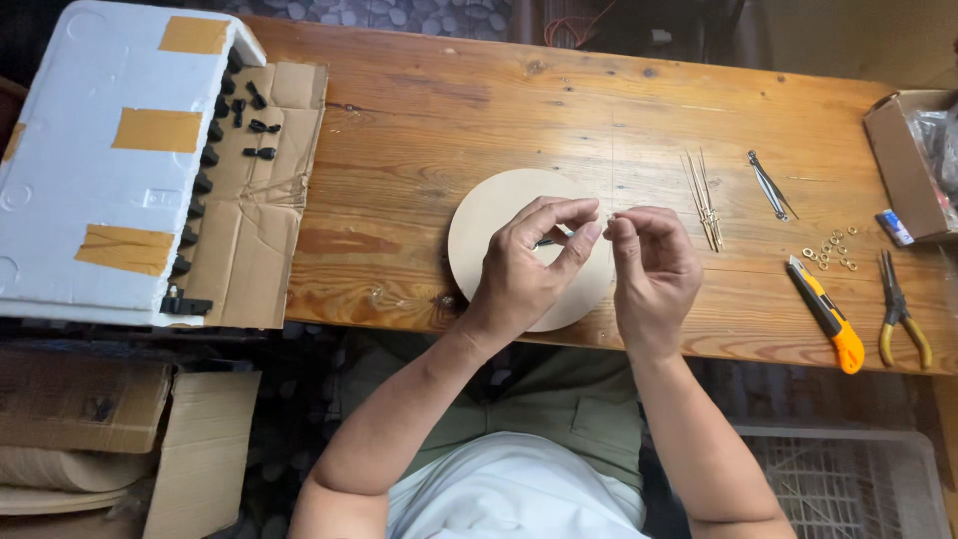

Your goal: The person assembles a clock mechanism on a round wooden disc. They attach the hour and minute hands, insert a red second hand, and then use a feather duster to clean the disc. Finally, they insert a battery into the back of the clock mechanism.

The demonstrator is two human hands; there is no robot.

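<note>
Left hand [527,268]: we see it raised over the disc [489,215], thumb and forefinger pinched together on something small; a thin dark piece [544,243] shows under the fingers, but we cannot tell what it is.
Right hand [651,262]: its fingertips are closed tight, meeting the left fingertips above the disc's right edge; whatever it grips is too small for us to make out.
Disc: pale, round and flat, lying on the table [419,130] near the front edge, partly hidden by both hands.
Rods [704,190]: a bundle of thin metal sticks just right of the disc.
Tweezers [770,186]: lying beside the rods, further right.
Rings [830,250]: small brass-coloured pieces scattered loose between the knife and the pliers.
Knife [826,314]: a yellow utility cutter, near the right hand.
Pliers [898,309]: yellow handles, at the far right.
Foam box [100,160]: white, taped, on cardboard [264,200] at the left, with small black clips [259,127] along it.
</note>
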